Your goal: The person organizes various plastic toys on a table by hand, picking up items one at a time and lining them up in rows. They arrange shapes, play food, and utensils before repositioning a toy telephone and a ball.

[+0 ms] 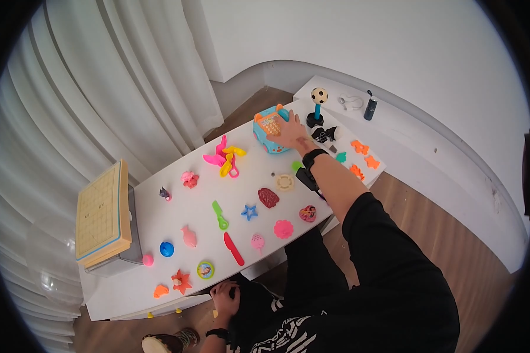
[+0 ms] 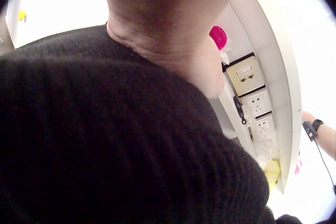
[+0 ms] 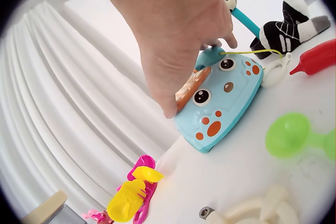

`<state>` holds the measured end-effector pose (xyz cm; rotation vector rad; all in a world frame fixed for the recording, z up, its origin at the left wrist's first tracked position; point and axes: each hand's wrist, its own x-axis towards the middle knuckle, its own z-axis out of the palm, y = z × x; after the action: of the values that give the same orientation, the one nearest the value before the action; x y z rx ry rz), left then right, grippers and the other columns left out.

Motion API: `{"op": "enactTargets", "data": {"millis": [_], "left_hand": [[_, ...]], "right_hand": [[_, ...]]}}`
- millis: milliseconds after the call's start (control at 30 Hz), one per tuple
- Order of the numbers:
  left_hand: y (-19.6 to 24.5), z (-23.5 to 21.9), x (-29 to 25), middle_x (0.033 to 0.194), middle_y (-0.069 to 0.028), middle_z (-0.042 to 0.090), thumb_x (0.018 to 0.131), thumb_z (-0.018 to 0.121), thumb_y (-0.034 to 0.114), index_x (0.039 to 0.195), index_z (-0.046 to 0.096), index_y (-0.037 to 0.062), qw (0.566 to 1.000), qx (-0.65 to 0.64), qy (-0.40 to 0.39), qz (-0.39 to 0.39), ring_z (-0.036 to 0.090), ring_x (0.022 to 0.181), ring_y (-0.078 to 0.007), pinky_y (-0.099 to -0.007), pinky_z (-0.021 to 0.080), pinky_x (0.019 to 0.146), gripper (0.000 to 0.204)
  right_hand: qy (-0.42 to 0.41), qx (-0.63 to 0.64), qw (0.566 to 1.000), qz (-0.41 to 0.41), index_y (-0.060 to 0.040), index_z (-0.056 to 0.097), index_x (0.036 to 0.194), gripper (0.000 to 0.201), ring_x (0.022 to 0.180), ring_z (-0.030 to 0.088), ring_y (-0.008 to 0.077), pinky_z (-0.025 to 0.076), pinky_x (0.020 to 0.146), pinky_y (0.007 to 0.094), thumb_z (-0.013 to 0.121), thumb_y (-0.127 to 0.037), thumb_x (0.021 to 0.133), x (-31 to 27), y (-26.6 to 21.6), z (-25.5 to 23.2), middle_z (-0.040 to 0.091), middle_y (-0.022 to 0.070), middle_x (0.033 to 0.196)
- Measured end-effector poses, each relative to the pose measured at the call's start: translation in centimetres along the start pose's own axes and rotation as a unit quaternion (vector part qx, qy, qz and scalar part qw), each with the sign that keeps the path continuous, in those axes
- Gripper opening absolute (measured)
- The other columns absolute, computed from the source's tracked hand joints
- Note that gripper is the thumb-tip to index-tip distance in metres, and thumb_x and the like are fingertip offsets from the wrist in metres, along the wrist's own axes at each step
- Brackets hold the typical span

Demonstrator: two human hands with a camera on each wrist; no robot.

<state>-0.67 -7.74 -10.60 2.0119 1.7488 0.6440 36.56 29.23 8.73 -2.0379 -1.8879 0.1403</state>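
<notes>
A light-blue toy telephone (image 1: 272, 145) with an orange keypad and a face with eyes stands at the table's far side. My right hand (image 1: 288, 132) is over its top, fingers spread. In the right wrist view the thumb lies at the orange panel's edge, and the other fingers reach across near the blue handset (image 3: 211, 56). Beside the phone stand a toy soccer ball (image 1: 319, 96) on a blue post and a small black-and-white shoe-like item (image 1: 325, 135). My left hand (image 1: 225, 299) rests on my thigh, loosely curled and holding nothing.
Pink and yellow plastic toys (image 1: 225, 157) lie left of the phone. Several small toys spread over the white table (image 1: 159, 226), including a red toy knife (image 1: 234, 249) and a blue star (image 1: 249, 212). A box with a yellowish lid (image 1: 103, 215) stands at the left end.
</notes>
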Motion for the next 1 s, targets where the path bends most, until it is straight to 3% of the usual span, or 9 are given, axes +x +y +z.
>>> {"op": "enactTargets", "data": {"millis": [67, 167, 267, 300, 367, 467, 800, 867, 1000], "left_hand": [[-0.1, 0.0, -0.1, 0.114, 0.0004, 0.074, 0.086, 0.069, 0.021, 0.095, 0.074, 0.0157, 1.0, 0.001, 0.006, 0.004, 0.06, 0.123, -0.0239, -0.0447, 0.033, 0.108, 0.012], [0.0, -0.2, -0.1, 0.114, 0.0005, 0.074, 0.086, 0.069, 0.021, 0.094, 0.074, 0.0157, 1.0, 0.001, 0.012, 0.013, 0.06, 0.123, -0.024, -0.0444, 0.033, 0.108, 0.011], [-0.2, 0.0, -0.1, 0.113, 0.0005, 0.074, 0.086, 0.068, 0.021, 0.094, 0.074, 0.0159, 1.0, -0.006, 0.007, 0.007, 0.06, 0.123, -0.0243, -0.0442, 0.033, 0.108, 0.011], [-0.3, 0.0, -0.1, 0.113, 0.0006, 0.074, 0.085, 0.069, 0.02, 0.095, 0.074, 0.0159, 1.0, -0.005, 0.004, 0.005, 0.06, 0.123, -0.0243, -0.0442, 0.033, 0.107, 0.011], [-0.4, 0.3, 0.0, 0.113, 0.0006, 0.074, 0.085, 0.069, 0.02, 0.095, 0.074, 0.0158, 1.0, -0.005, 0.0, 0.01, 0.06, 0.123, -0.0243, -0.0443, 0.033, 0.108, 0.012], [-0.2, 0.3, 0.1, 0.113, 0.0002, 0.074, 0.084, 0.07, 0.019, 0.095, 0.075, 0.0157, 1.0, -0.004, -0.003, 0.009, 0.06, 0.123, -0.0246, -0.0448, 0.033, 0.108, 0.012], [-0.3, 0.3, -0.1, 0.115, -0.0017, 0.074, 0.086, 0.069, 0.019, 0.096, 0.074, 0.0145, 1.0, 0.003, -0.003, 0.002, 0.06, 0.125, -0.0262, -0.045, 0.033, 0.109, 0.013], [-0.4, 0.2, -0.1, 0.115, -0.0017, 0.074, 0.086, 0.069, 0.019, 0.096, 0.074, 0.0142, 1.0, 0.002, 0.0, 0.003, 0.06, 0.125, -0.0262, -0.0451, 0.033, 0.109, 0.013], [0.0, 0.2, 0.0, 0.115, -0.0014, 0.074, 0.085, 0.069, 0.02, 0.095, 0.074, 0.0141, 1.0, 0.0, 0.003, 0.0, 0.06, 0.124, -0.0256, -0.0449, 0.033, 0.109, 0.013]], "right_hand": [[0.104, -0.036, 0.994, -0.018, -0.0173, 0.048, 0.151, 0.086, 0.143, 0.041, 0.0463, 0.044, 0.109, 0.0578, 0.073, -0.058, 0.08, -0.2, 0.6, 0.4, 0.034, 0.0274, 0.158], [0.137, 0.104, 0.984, 0.032, -0.0109, 0.053, 0.144, 0.079, 0.134, 0.053, 0.0403, 0.046, 0.107, 0.0544, 0.074, -0.053, 0.081, 0.3, 3.0, -1.8, 0.05, 0.0233, 0.147], [0.127, 0.038, 0.984, 0.122, -0.0087, 0.057, 0.137, 0.071, 0.126, 0.06, 0.0343, 0.048, 0.105, 0.05, 0.076, -0.047, 0.081, 0.0, 6.4, -3.4, 0.059, 0.0189, 0.135], [0.126, 0.034, 0.984, 0.123, -0.0087, 0.057, 0.137, 0.071, 0.126, 0.06, 0.0343, 0.048, 0.105, 0.05, 0.076, -0.047, 0.081, -0.4, 7.5, -3.7, 0.059, 0.0189, 0.135], [0.0, -0.071, 0.975, 0.21, -0.008, 0.057, 0.137, 0.07, 0.129, 0.058, 0.0336, 0.049, 0.105, 0.0484, 0.077, -0.042, 0.08, -1.5, 10.1, -4.5, 0.061, 0.0189, 0.132], [-0.017, -0.086, 0.971, 0.223, -0.0076, 0.061, 0.13, 0.067, 0.128, 0.058, 0.0357, 0.05, 0.105, 0.049, 0.078, -0.046, 0.079, -2.7, 11.5, -4.9, 0.058, 0.0213, 0.134], [-0.029, -0.064, 0.974, 0.218, -0.016, 0.062, 0.131, 0.061, 0.124, 0.059, 0.0396, 0.05, 0.104, 0.0492, 0.078, -0.048, 0.083, -3.5, 13.1, -4.9, 0.056, 0.0186, 0.135], [-0.002, -0.052, 0.975, 0.215, -0.0167, 0.061, 0.132, 0.044, 0.125, 0.059, 0.0388, 0.05, 0.103, 0.0491, 0.071, -0.031, 0.092, -3.5, 13.1, -4.8, 0.055, 0.0198, 0.135], [0.026, -0.082, 0.981, 0.175, -0.0195, 0.061, 0.129, 0.037, 0.12, 0.061, 0.0393, 0.052, 0.1, 0.0495, 0.069, -0.024, 0.092, -3.0, 14.8, -3.4, 0.056, 0.0204, 0.132]]}}
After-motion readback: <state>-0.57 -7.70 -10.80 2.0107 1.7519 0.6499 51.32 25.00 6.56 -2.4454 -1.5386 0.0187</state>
